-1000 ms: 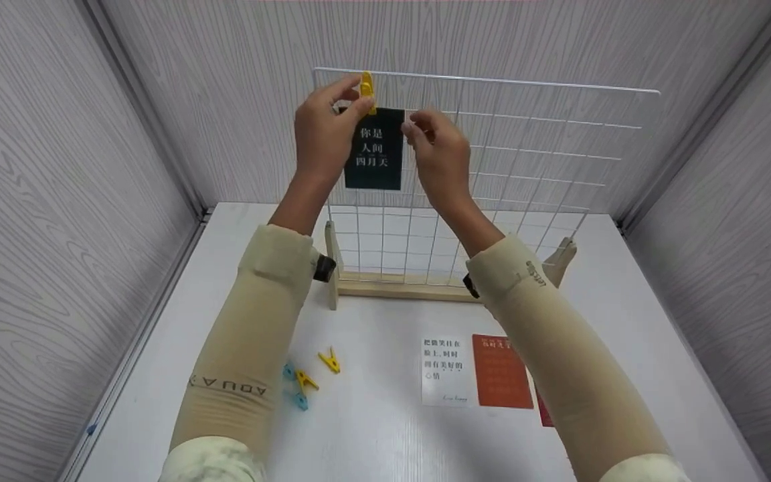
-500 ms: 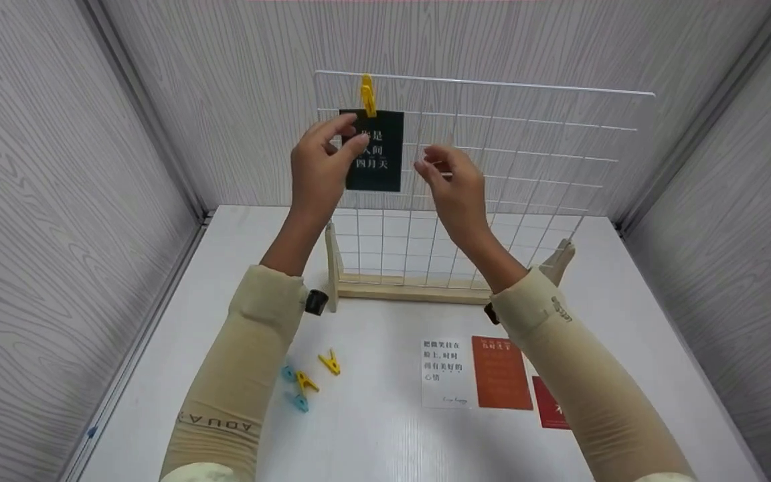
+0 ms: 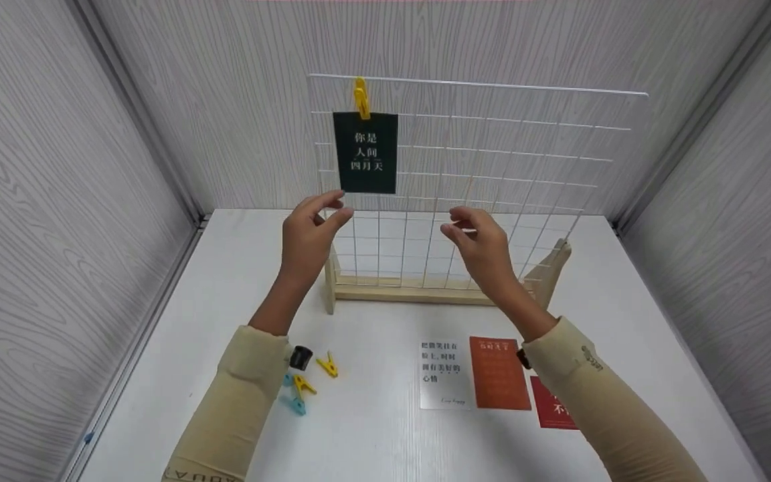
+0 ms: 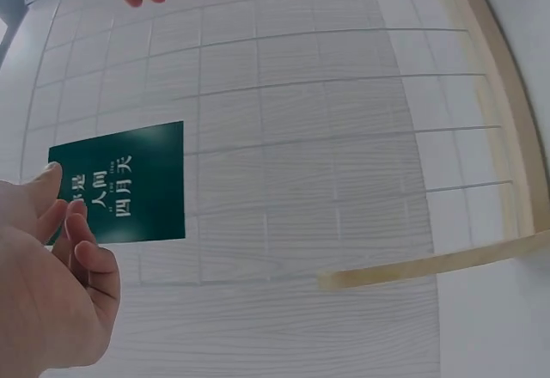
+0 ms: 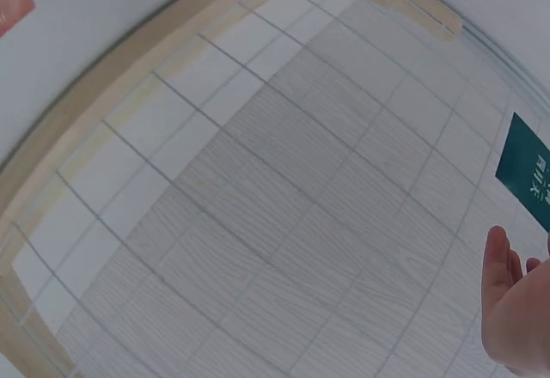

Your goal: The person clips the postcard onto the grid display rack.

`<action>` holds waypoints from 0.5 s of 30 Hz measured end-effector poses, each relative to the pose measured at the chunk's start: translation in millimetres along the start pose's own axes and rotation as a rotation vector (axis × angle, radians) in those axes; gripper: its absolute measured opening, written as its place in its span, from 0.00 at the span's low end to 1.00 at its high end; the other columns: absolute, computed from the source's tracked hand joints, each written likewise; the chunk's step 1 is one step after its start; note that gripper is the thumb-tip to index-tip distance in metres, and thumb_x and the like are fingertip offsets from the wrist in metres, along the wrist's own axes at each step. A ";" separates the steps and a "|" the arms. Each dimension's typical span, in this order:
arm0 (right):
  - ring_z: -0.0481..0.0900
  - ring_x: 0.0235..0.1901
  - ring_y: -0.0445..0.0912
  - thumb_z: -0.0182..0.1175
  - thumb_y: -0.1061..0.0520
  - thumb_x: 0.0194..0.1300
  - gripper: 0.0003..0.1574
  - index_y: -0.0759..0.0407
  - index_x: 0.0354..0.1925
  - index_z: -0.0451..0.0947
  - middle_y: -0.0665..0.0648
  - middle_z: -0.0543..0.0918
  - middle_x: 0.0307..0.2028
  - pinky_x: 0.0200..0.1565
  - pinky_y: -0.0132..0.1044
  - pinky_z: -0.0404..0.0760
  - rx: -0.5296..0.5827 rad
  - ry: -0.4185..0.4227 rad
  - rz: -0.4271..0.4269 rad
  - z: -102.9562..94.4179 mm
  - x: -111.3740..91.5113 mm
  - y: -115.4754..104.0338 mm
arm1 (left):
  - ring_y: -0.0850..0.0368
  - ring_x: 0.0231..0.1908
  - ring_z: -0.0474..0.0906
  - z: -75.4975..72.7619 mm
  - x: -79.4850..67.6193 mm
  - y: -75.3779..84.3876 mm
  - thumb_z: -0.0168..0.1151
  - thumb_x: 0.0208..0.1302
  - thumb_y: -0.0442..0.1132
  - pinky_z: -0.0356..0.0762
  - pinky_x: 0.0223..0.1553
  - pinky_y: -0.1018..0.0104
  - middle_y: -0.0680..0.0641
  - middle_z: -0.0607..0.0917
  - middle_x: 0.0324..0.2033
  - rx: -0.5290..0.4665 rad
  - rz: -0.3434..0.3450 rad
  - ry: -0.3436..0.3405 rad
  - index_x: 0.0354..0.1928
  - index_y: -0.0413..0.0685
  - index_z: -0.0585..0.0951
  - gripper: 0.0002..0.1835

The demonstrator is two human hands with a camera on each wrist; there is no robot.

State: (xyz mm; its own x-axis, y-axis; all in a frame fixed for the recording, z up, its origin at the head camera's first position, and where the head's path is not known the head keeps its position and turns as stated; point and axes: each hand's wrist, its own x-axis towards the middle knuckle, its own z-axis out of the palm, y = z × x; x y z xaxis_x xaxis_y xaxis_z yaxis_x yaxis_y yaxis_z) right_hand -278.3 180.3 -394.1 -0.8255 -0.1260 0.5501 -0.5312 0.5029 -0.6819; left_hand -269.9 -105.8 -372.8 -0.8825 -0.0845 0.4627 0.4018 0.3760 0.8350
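A dark green card (image 3: 368, 177) with white characters hangs near the upper left of a white wire grid (image 3: 476, 147). A yellow clothespin (image 3: 361, 99) holds its top edge at the grid. Just below the card's lower left corner is my left hand (image 3: 308, 231), thumb and fingers apart with nothing between them. My right hand (image 3: 482, 244) hovers before the grid's lower middle, fingers loosely bent and holding nothing. In the left wrist view the green card (image 4: 146, 189) appears partly behind the left hand (image 4: 60, 283). The right wrist view catches the right hand (image 5: 520, 309) at its edge.
The grid stands on a wooden base (image 3: 419, 294). On the white table lie a white card (image 3: 444, 395), an orange card (image 3: 500, 375) and a red card (image 3: 549, 412) partly under the right sleeve. Yellow clothespins (image 3: 328, 364) and blue clothespins (image 3: 296, 405) lie beside the left sleeve.
The left hand has let go of the yellow clothespin, and both hands have come down away from the card. The right hand has also shifted right. The card stays hanging.
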 end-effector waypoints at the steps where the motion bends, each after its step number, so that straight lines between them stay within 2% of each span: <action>1: 0.81 0.51 0.46 0.63 0.53 0.70 0.22 0.62 0.57 0.78 0.57 0.82 0.49 0.54 0.39 0.82 -0.003 -0.008 0.009 0.1 -5.0 4.4 | 0.57 0.35 0.71 -0.2 -4.8 -4.4 0.66 0.69 0.50 0.70 0.38 0.65 0.49 0.85 0.47 0.017 -0.019 0.000 0.60 0.51 0.83 0.21; 3: 0.81 0.51 0.45 0.63 0.53 0.70 0.22 0.61 0.58 0.78 0.57 0.81 0.49 0.54 0.39 0.82 -0.017 -0.028 0.022 0.7 -15.6 13.4 | 0.58 0.37 0.72 -0.2 -14.5 -13.9 0.66 0.68 0.51 0.70 0.38 0.64 0.51 0.86 0.46 0.062 -0.059 0.005 0.59 0.53 0.83 0.21; 8: 0.81 0.52 0.49 0.64 0.53 0.70 0.22 0.60 0.59 0.78 0.57 0.81 0.51 0.55 0.40 0.81 -0.032 -0.085 0.068 3.9 -43.6 37.5 | 0.56 0.34 0.78 -1.0 -41.4 -39.0 0.65 0.68 0.54 0.68 0.30 0.63 0.52 0.88 0.43 0.177 -0.153 0.016 0.58 0.55 0.84 0.21; 10: 0.81 0.53 0.51 0.64 0.53 0.70 0.22 0.59 0.59 0.77 0.57 0.81 0.52 0.56 0.42 0.81 -0.024 -0.099 0.102 5.4 -54.4 47.0 | 0.55 0.34 0.80 -1.4 -52.5 -48.7 0.64 0.69 0.55 0.67 0.27 0.62 0.51 0.88 0.43 0.194 -0.187 0.009 0.57 0.55 0.85 0.21; 15: 0.81 0.53 0.53 0.64 0.52 0.70 0.21 0.58 0.58 0.78 0.57 0.81 0.53 0.55 0.45 0.81 -0.010 -0.125 0.198 9.8 -79.1 69.3 | 0.54 0.35 0.80 -4.1 -79.6 -71.1 0.63 0.68 0.58 0.69 0.29 0.61 0.51 0.88 0.45 0.223 -0.304 -0.031 0.57 0.57 0.85 0.21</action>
State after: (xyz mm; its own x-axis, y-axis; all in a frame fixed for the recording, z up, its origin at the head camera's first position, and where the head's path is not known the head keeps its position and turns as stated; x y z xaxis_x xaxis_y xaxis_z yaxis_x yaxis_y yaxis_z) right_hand -251.6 216.8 -489.6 -0.9309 -0.1287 0.3420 -0.3553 0.5369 -0.7652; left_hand -227.2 -129.6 -467.8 -0.9617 -0.1965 0.1912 0.0599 0.5301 0.8458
